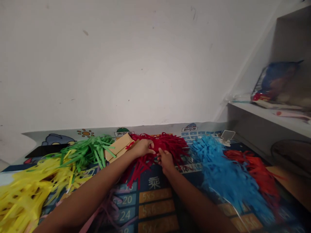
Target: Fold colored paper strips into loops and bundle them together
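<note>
A bundle of red fringed strips, like a pom-pom of cut paper or cloth, lies at the middle of the table near the wall. Both my hands are closed on its centre. My left hand pinches it from the left with thumb and fingers. From the right, my right hand grips it with curled fingers. Loose red strips hang toward me below the left wrist. Just left of the bundle, partly behind my left forearm, lies a tan cardboard piece.
Green strips and yellow strips spread on the left, purple strips in front. Blue strips and orange-red strips lie on the right. A printed mat covers the table. A wall stands behind; a shelf juts in at right.
</note>
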The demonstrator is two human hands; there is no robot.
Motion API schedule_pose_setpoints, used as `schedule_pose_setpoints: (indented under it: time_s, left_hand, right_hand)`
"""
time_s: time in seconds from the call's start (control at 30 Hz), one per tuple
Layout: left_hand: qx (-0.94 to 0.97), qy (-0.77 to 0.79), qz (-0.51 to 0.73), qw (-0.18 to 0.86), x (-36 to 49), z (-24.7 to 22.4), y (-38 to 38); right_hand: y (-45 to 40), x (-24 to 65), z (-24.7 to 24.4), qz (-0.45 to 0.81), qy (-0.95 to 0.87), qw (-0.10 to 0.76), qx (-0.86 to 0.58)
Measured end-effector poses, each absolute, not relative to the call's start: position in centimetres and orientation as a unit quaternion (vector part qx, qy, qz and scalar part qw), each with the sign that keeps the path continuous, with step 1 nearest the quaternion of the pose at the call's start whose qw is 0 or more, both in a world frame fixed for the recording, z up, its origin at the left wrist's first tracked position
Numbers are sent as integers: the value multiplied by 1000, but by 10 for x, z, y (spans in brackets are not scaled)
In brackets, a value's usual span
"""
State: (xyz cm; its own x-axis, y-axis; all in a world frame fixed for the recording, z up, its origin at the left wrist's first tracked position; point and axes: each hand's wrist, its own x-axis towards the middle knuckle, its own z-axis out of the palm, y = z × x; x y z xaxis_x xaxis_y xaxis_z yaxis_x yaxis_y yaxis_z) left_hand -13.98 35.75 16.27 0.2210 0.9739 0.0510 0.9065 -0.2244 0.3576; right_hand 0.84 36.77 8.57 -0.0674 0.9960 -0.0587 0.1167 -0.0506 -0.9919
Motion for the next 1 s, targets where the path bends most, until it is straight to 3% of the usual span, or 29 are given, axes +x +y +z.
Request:
schedule_pose_setpoints:
  time_s: [0.23,0.57,0.77,1.0]
  left_hand:
    - [747,639,141,120,-141,163,361]
    - [722,672,167,-19,-126,172,352]
    - [590,753,257,-136,-159,235,355]
    - [572,717,261,-299,-185,337,305]
  right_hand:
    - [334,17,101,291,-718,427,-467]
    - [328,14,107,75,-885,222,-403]
    - [326,18,92,47,-901,152,-403]
    - [325,24,98,71,-897,184,-395]
